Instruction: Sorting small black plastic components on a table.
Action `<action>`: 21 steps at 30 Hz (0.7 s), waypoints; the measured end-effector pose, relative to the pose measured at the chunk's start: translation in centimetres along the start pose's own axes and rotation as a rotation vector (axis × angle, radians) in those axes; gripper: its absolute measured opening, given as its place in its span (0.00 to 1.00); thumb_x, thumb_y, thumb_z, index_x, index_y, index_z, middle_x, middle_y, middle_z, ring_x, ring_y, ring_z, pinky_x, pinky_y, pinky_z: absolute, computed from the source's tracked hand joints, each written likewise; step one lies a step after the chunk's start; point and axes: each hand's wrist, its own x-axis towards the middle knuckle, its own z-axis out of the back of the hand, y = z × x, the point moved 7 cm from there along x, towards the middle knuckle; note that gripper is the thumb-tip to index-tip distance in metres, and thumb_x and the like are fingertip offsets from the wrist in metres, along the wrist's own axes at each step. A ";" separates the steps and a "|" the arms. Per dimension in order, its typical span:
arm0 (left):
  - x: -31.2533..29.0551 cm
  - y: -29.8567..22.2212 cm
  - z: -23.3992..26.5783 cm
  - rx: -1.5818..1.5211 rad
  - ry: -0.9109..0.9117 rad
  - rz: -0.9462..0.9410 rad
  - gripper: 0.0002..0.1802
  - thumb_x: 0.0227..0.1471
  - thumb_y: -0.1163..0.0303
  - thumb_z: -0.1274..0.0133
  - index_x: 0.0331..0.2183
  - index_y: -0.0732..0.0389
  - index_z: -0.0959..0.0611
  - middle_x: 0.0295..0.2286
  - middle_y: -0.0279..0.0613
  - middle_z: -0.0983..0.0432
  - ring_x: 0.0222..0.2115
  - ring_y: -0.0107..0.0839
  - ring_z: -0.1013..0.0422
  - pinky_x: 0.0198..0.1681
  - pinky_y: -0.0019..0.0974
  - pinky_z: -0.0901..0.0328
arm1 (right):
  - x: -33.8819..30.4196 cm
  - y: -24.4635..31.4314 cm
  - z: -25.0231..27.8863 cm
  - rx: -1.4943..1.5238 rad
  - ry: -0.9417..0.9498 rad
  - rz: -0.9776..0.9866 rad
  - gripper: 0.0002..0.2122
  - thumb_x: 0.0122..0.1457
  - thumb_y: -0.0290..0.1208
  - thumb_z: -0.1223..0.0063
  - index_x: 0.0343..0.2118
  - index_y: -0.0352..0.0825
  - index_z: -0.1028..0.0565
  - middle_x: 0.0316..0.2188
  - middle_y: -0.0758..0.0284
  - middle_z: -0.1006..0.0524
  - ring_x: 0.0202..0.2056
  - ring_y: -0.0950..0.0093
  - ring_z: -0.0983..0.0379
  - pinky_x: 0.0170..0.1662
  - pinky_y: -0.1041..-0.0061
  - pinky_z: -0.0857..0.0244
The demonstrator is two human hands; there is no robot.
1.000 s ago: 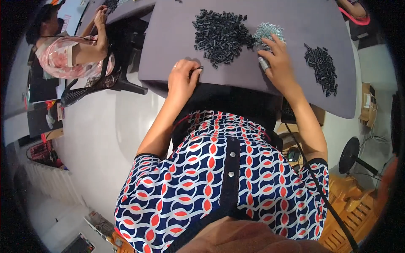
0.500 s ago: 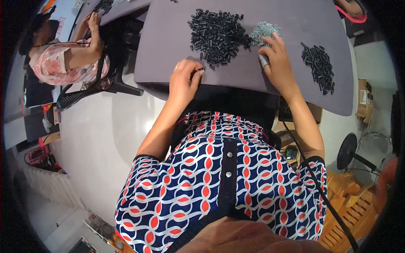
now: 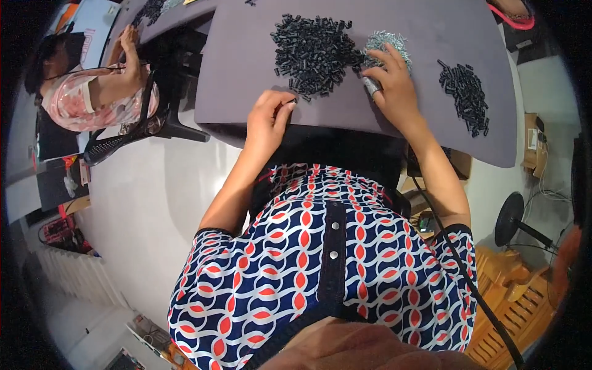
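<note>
My left hand (image 3: 266, 120) is at the table's near edge, thumb and forefinger pinched on a small black cylindrical piece (image 3: 293, 100). Just beyond it spreads a large heap of small black pieces (image 3: 313, 52). My right hand (image 3: 398, 89) reaches over the near side of a smaller pile of thin silver metal pins (image 3: 394, 44). Its fingers are apart, and the thumb wears a silver-grey wrap (image 3: 371, 85). Whether a pin lies between those fingertips is too small to tell. Farther right lies a second, narrower pile of black pieces (image 3: 464, 95).
A grey cloth covers the table (image 3: 240, 55), whose near edge curves in front of me. At the left, another person (image 3: 92, 98) sits at a separate table beside a black chair (image 3: 123, 135). A black fan (image 3: 509, 219) and a wooden seat (image 3: 518, 308) stand at my right.
My right hand has shifted left along the near side of the silver pins. My left hand stays at the table edge, still pinching, and has turned slightly.
</note>
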 end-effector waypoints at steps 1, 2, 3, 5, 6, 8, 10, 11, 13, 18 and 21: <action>-0.1 0.3 0.0 -0.050 -0.017 0.052 0.06 0.53 0.77 0.43 0.36 0.64 0.18 0.31 0.45 0.24 0.30 0.38 0.27 0.34 0.35 0.33 | 0.1 -0.2 0.4 -0.010 -0.038 0.002 0.13 0.44 0.19 0.41 0.36 0.36 0.22 0.55 0.61 0.31 0.64 0.54 0.45 0.65 0.54 0.48; -0.1 0.3 -0.1 -0.052 -0.016 0.052 0.06 0.53 0.77 0.43 0.36 0.64 0.18 0.31 0.45 0.24 0.30 0.38 0.27 0.34 0.35 0.33 | 0.2 -0.2 0.8 -0.020 -0.078 0.003 0.14 0.44 0.18 0.41 0.36 0.36 0.22 0.56 0.61 0.31 0.64 0.54 0.45 0.65 0.54 0.48; -0.1 0.2 -0.2 -0.052 -0.020 0.036 0.06 0.53 0.77 0.43 0.36 0.65 0.18 0.31 0.44 0.24 0.29 0.36 0.28 0.33 0.34 0.33 | 0.3 -0.1 0.9 -0.022 -0.077 0.002 0.14 0.44 0.18 0.41 0.36 0.36 0.22 0.56 0.61 0.31 0.64 0.54 0.45 0.65 0.54 0.48; -0.1 0.2 -0.4 -0.056 -0.024 0.018 0.06 0.53 0.76 0.43 0.36 0.65 0.19 0.31 0.44 0.25 0.27 0.34 0.28 0.32 0.32 0.34 | 0.7 0.4 0.6 -0.207 -0.015 0.022 0.16 0.44 0.17 0.42 0.38 0.37 0.21 0.56 0.61 0.31 0.64 0.53 0.46 0.65 0.54 0.47; -0.2 0.3 -0.6 -0.065 -0.014 0.020 0.06 0.53 0.76 0.42 0.36 0.65 0.19 0.31 0.44 0.25 0.27 0.34 0.29 0.32 0.33 0.34 | 0.6 0.4 0.7 -0.211 -0.014 0.022 0.16 0.44 0.17 0.42 0.38 0.37 0.21 0.56 0.61 0.31 0.64 0.53 0.46 0.65 0.54 0.47; -0.2 0.4 -0.6 -0.073 -0.008 0.025 0.06 0.53 0.76 0.42 0.35 0.65 0.19 0.31 0.44 0.24 0.27 0.34 0.29 0.32 0.33 0.34 | -0.1 0.8 0.8 -0.239 0.044 0.028 0.17 0.44 0.17 0.43 0.40 0.38 0.21 0.57 0.62 0.31 0.65 0.53 0.47 0.64 0.55 0.46; -0.2 0.4 -0.6 -0.104 0.010 0.033 0.07 0.54 0.75 0.43 0.36 0.65 0.19 0.31 0.43 0.25 0.26 0.33 0.30 0.31 0.32 0.34 | -1.3 0.0 1.7 -0.138 0.032 -0.015 0.17 0.44 0.17 0.43 0.40 0.38 0.21 0.57 0.63 0.31 0.65 0.54 0.47 0.64 0.55 0.45; -0.3 0.4 -0.5 -0.104 0.010 0.035 0.07 0.54 0.75 0.43 0.36 0.65 0.19 0.31 0.43 0.25 0.26 0.33 0.30 0.31 0.32 0.34 | -1.8 -0.6 2.1 -0.041 0.017 -0.065 0.18 0.45 0.17 0.44 0.41 0.38 0.21 0.57 0.63 0.31 0.65 0.54 0.47 0.64 0.55 0.45; -0.5 0.6 -0.2 -0.097 -0.034 0.090 0.07 0.55 0.75 0.44 0.38 0.65 0.20 0.29 0.41 0.25 0.26 0.28 0.30 0.31 0.31 0.35 | -1.9 -1.0 2.6 -0.037 -0.012 -0.085 0.17 0.45 0.18 0.43 0.40 0.39 0.21 0.57 0.63 0.31 0.65 0.54 0.46 0.64 0.55 0.45; -1.1 2.2 -1.9 -0.438 0.006 0.285 0.08 0.58 0.74 0.46 0.40 0.65 0.21 0.27 0.36 0.22 0.27 0.21 0.30 0.33 0.27 0.35 | -1.1 0.3 2.5 -0.106 -0.016 -0.043 0.11 0.48 0.21 0.42 0.37 0.38 0.20 0.56 0.64 0.30 0.64 0.55 0.45 0.63 0.59 0.43; -1.1 1.3 -2.7 -0.637 0.048 0.331 0.09 0.59 0.74 0.46 0.41 0.66 0.21 0.29 0.35 0.20 0.28 0.19 0.29 0.34 0.25 0.34 | -1.1 0.3 1.3 -0.083 0.001 -0.055 0.10 0.47 0.22 0.40 0.35 0.37 0.20 0.56 0.63 0.30 0.64 0.55 0.45 0.63 0.58 0.43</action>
